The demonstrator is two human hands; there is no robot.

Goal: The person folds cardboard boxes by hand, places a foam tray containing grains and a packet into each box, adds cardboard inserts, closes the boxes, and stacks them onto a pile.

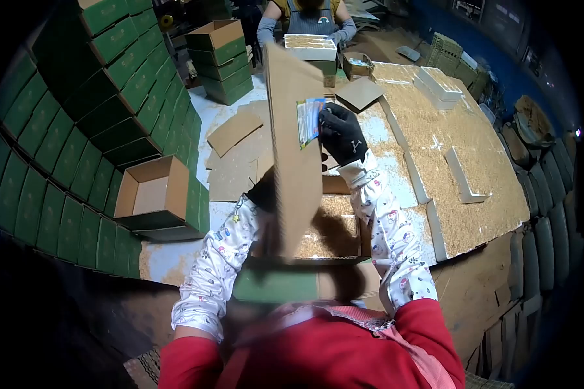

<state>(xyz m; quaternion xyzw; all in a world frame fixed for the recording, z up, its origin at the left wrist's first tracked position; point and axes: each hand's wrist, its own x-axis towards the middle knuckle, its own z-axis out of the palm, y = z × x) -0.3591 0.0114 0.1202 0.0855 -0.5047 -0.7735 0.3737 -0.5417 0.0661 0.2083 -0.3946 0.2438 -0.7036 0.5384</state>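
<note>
A brown cardboard sheet (295, 162) stands nearly upright in front of me, slightly blurred. My left hand (263, 190), in a black glove, grips its left side low down; most of its fingers are hidden or in shadow. On the other side my right hand (344, 133), also black-gloved, is closed on a small printed leaflet (309, 122) in blue, green and white, which overlaps the sheet's face. Below both hands is an open cardboard box (365, 240) with tan, grainy material (334, 223) in it, partly covered by the sheet.
Green boxes (78, 129) are stacked high on the left, with an open empty-looking box (152, 191) beside them. Loose cardboard pieces (235, 131) lie on the table. Tan loose material (457, 142) with white strips covers the right side. Opposite, a person (310, 19) holds a white tray (310, 45).
</note>
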